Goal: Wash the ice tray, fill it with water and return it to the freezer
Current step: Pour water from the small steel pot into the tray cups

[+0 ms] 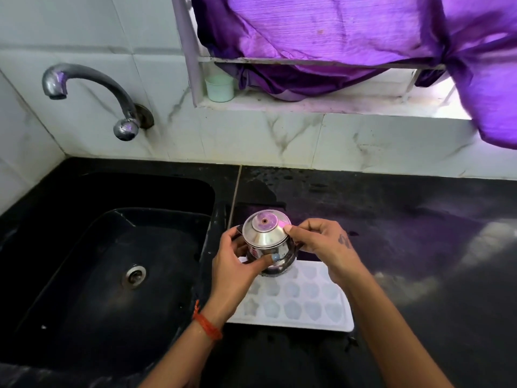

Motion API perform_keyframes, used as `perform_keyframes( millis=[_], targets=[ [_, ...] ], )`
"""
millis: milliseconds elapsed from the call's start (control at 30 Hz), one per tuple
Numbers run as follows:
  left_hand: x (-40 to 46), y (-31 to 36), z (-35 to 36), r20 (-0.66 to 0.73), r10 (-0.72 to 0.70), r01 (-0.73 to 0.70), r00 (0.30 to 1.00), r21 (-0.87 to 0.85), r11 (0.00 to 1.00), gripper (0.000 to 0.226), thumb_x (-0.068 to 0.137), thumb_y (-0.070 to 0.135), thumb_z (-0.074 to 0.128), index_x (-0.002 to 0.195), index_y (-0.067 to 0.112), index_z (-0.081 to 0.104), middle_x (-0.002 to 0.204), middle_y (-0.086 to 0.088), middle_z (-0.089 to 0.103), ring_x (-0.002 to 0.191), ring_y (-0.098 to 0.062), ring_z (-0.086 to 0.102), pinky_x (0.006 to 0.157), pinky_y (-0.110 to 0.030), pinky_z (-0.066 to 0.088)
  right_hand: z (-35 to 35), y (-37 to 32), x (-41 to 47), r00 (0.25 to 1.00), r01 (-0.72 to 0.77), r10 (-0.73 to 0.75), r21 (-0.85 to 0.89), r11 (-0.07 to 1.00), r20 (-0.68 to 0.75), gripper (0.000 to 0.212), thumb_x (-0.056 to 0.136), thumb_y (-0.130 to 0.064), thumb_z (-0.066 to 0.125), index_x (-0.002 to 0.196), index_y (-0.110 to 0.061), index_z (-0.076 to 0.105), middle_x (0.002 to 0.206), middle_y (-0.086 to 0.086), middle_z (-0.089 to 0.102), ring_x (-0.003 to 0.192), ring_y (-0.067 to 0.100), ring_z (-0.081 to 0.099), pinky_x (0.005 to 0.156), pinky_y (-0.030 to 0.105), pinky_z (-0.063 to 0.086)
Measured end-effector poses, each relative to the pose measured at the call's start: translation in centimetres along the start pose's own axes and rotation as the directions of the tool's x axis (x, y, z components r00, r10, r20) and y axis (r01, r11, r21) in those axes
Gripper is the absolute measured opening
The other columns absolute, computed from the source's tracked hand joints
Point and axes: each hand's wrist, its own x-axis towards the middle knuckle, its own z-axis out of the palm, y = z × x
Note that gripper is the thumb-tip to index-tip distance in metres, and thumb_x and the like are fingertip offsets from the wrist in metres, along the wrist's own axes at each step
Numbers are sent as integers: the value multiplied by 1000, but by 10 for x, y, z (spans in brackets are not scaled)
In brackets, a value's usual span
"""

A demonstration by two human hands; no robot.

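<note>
A white ice tray (302, 303) with several shaped cells lies flat on the black counter, just right of the sink. Above its far end I hold a small steel pot (277, 254) with a domed steel lid (264, 229) on top. My left hand (237, 264) wraps the pot's left side, thumb across its front. My right hand (321, 245) grips the pot's right side, with its thumb on the lid's edge. The hands and pot hide the tray's far cells.
A black sink (106, 264) with a metal drain (135, 276) lies to the left. A curved metal tap (92, 93) juts from the tiled wall above it. The wet black counter (405, 219) stretches right. A pale cup (220, 86) and purple cloth (349, 37) sit at the window ledge.
</note>
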Motion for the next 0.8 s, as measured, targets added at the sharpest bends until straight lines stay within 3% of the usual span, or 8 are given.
perform_keyframes(
  millis=[100,233,400,667,800],
  targets=[
    [23,0,-9,-8,9,-8,1000,8,1000,75,60,5,86,119,26,44,102,17,60,96,6,58,75,-14,51,14,-6,18,1000,-27,27,6,1000,5,23,79,-28,74,69,-8,67,77,15,70,77,19,63,84,41,55],
    [60,0,-15,-16,26,-26,1000,18,999,78,58,4,88,120,21,44,105,8,63,96,-1,61,76,-13,50,28,-13,47,997,-67,65,63,996,39,19,84,-26,70,73,-12,63,75,4,67,80,15,62,78,32,56],
    [110,0,-15,-29,53,-51,998,65,997,78,58,5,88,122,18,44,107,3,63,105,-16,62,93,-34,51,41,-18,93,997,-78,78,85,993,8,18,82,-26,72,74,-14,63,80,5,67,83,17,63,72,30,54],
    [181,-3,-2,-36,66,-62,997,95,994,82,59,11,89,128,11,43,121,-7,64,108,-20,62,96,-38,49,51,-23,163,994,-82,90,105,991,-68,17,80,-24,74,73,-16,61,78,3,65,79,16,61,68,29,53],
    [210,-8,6,-33,68,-64,997,123,990,83,58,16,90,127,14,43,121,-6,64,109,-19,62,96,-36,50,53,-21,188,991,-85,96,113,990,-93,16,81,-22,73,79,-13,61,79,4,65,75,15,60,75,32,56]
  ],
)
